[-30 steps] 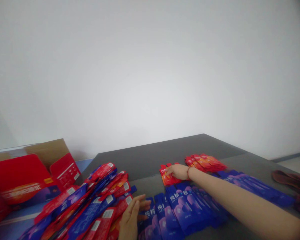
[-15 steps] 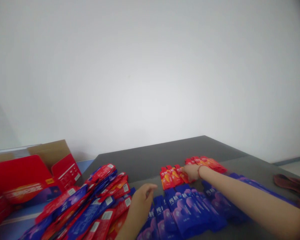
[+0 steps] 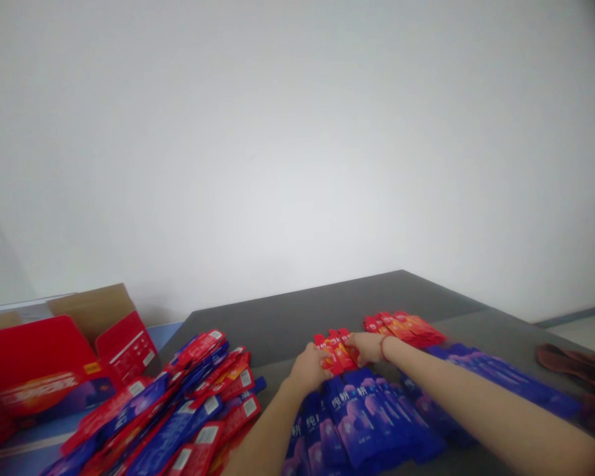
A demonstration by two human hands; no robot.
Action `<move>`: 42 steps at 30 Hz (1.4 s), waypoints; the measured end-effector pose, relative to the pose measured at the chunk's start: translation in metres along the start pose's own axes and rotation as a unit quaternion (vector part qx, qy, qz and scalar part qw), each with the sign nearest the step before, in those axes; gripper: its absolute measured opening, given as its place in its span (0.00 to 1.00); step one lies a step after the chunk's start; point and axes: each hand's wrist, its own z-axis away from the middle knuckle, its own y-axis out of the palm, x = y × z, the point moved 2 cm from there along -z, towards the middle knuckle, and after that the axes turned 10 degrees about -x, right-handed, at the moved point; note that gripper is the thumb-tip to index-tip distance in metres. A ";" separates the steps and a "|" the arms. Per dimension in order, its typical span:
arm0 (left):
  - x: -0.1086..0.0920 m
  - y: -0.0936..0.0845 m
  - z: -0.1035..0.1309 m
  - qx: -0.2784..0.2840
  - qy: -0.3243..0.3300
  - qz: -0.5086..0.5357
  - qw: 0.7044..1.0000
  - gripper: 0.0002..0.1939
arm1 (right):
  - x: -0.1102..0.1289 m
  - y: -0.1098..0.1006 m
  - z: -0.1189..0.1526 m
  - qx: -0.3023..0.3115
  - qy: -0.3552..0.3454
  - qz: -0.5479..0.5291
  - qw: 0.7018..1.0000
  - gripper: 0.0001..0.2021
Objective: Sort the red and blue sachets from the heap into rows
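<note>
A small group of red sachets [image 3: 338, 350] with orange fruit print lies on the dark table, squeezed between my two hands. My left hand [image 3: 310, 367] curls its fingers against their left side, and my right hand [image 3: 367, 348], with a red cord at the wrist, grips their right side. Just below, rows of blue-purple sachets [image 3: 364, 416] overlap each other, printed with white characters. Both sets of fingertips are partly hidden by the hands and the sachets.
A loose heap of red and blue sachets [image 3: 178, 410] spreads at the left. Beyond it stands an open red carton [image 3: 44, 350]. More red sachets [image 3: 406, 327] and a blue row [image 3: 506, 380] lie to the right, near a brown item [image 3: 570, 363] on the dark table [image 3: 297, 316].
My left hand has moved up and right, from beside the blue sachets to the red ones. My right hand has shifted left, and the red group is now closer together.
</note>
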 end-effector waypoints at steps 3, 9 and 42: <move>-0.002 0.004 -0.003 -0.001 0.006 0.010 1.000 0.19 | 0.006 0.001 -0.003 -0.003 -0.006 0.009 1.000 0.18; -0.001 0.006 -0.008 0.004 0.013 0.040 0.999 0.14 | 0.011 0.002 -0.004 -0.010 -0.021 0.028 0.999 0.18; 0.058 -0.093 0.095 -0.426 -0.136 0.404 0.798 0.22 | 0.203 -0.009 -0.008 -0.113 -0.148 -0.103 0.977 0.14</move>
